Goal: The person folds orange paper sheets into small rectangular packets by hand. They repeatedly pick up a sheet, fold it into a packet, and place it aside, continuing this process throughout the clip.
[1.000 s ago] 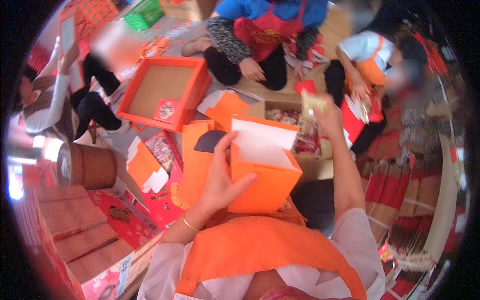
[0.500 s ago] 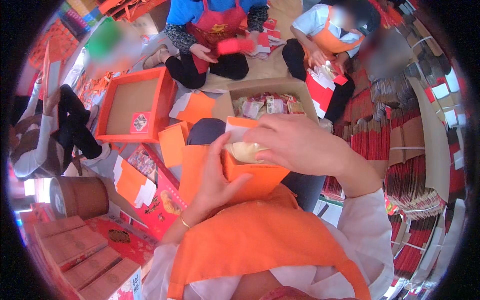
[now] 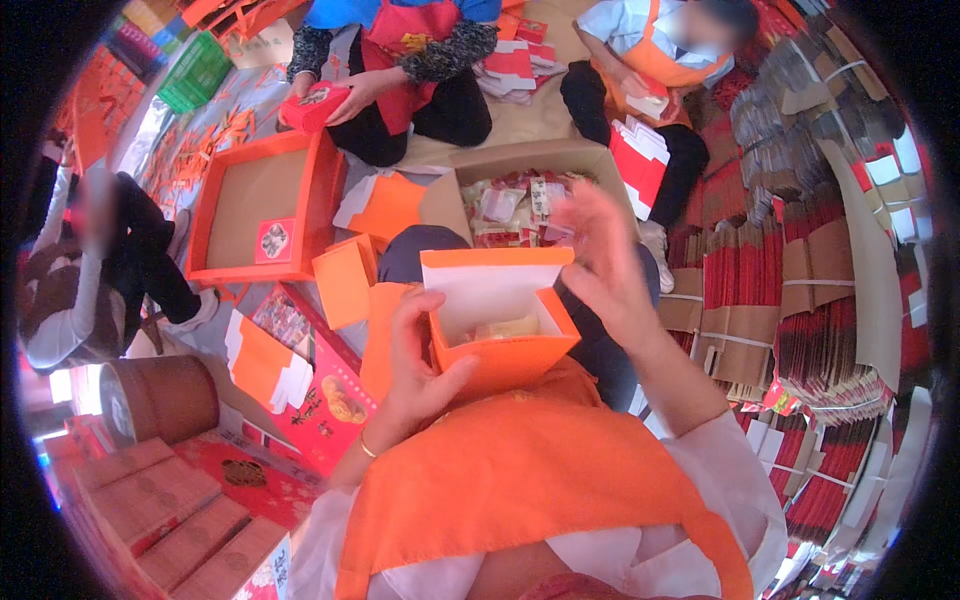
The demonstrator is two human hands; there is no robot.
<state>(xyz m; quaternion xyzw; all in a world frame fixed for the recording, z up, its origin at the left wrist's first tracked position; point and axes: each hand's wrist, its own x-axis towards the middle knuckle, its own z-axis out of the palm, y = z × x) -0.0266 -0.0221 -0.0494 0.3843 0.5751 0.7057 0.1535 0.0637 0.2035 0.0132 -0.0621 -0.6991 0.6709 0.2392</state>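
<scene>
the left hand (image 3: 415, 375) grips the small orange box (image 3: 497, 318) by its left side, fingers curled up along the wall and thumb pressed under the front edge, so the box sits tilted in front of the person's orange apron (image 3: 520, 480). the box is open at the top, its white-lined flap standing up at the back, and a pale packet (image 3: 507, 327) lies inside it. the right hand (image 3: 605, 265) hangs just beside the box's right edge, blurred, fingers spread loosely and holding nothing that can be made out; whether it touches the box cannot be told

beyond the box, on the floor, a brown carton (image 3: 470, 180) holds a heap of small wrapped packets (image 3: 515, 205). to its left lies a large shallow orange tray (image 3: 255, 210) with a red square card in its near corner, and flat orange box blanks (image 3: 345, 280) lie between tray and lap. a round brown tin (image 3: 160, 400) stands at the person's left, beside red printed boxes (image 3: 325, 405). other people sit across the floor; one holds a red box (image 3: 315, 105). bundles of red and brown folded bags (image 3: 800, 290) are stacked along the right
</scene>
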